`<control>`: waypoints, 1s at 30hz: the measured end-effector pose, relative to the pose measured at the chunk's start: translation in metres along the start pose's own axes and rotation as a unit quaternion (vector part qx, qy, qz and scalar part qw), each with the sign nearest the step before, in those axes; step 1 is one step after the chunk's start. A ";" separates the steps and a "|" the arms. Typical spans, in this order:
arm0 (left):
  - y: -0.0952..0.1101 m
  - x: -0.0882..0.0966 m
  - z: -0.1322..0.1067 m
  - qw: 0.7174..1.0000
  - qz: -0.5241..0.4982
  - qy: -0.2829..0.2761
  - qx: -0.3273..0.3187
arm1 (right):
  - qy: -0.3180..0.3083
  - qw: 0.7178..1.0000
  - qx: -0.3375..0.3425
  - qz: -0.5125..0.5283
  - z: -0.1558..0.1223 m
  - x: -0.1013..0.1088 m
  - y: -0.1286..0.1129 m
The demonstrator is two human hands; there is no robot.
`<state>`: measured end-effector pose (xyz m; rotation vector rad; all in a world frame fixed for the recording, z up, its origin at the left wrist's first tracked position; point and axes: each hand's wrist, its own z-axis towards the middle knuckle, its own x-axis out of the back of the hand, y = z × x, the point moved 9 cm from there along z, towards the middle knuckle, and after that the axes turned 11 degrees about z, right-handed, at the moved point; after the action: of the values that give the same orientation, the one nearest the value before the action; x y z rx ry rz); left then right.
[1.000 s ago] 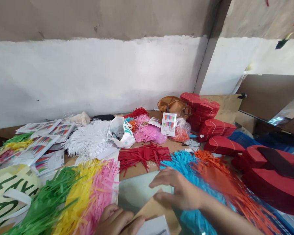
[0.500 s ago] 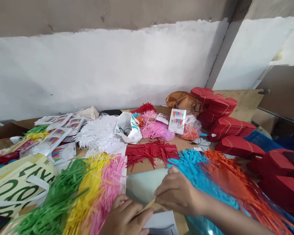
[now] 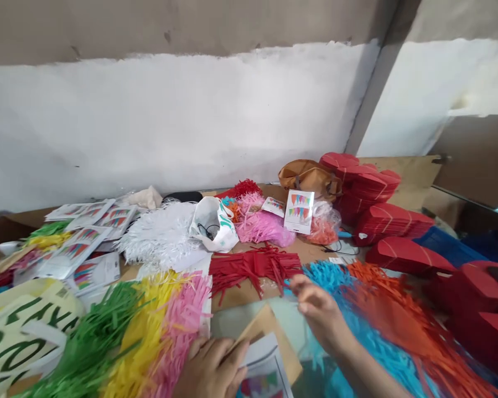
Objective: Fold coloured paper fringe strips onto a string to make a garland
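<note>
Shaggy cut-paper fringes are lying in bands across the brown surface, nearly reaching its near edge. At that edge, a tan kraft sheet is slanting up and rightward over a printed card. The left hand is nearer, its fingers pressing together against the card's edge, while the right hand appears to be bunching its fingers together, holding nothing visible.

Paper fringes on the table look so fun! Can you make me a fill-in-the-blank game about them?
Between the green paper fringe and the pink paper fringe lies a middle fringe coloured ____.
The right hand hangs over a fringe beneath it coloured ____.
The left hand touches a piece of paper coloured ____.

The missing words are yellow, blue, brown.
</note>
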<state>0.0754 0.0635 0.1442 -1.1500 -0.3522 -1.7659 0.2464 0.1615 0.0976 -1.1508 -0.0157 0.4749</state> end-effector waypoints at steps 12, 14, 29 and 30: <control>0.007 -0.036 -0.023 0.996 -0.065 0.021 0.049 | -0.116 0.967 0.113 -0.196 -0.048 -0.051 0.050; 0.008 -0.048 -0.032 0.996 -0.080 0.007 0.048 | -0.113 0.971 0.107 -0.182 -0.048 -0.049 0.057; 0.024 -0.060 -0.050 0.987 0.091 0.098 0.084 | 0.232 0.836 -0.231 0.440 -0.097 -0.071 0.123; 0.025 -0.060 -0.050 0.988 0.086 0.097 0.079 | 0.240 0.823 -0.228 0.462 -0.098 -0.077 0.131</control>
<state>0.0751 0.0517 0.0631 -0.8630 -0.2630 -1.6495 0.1553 0.0895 -0.0412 -1.6980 0.9606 1.0597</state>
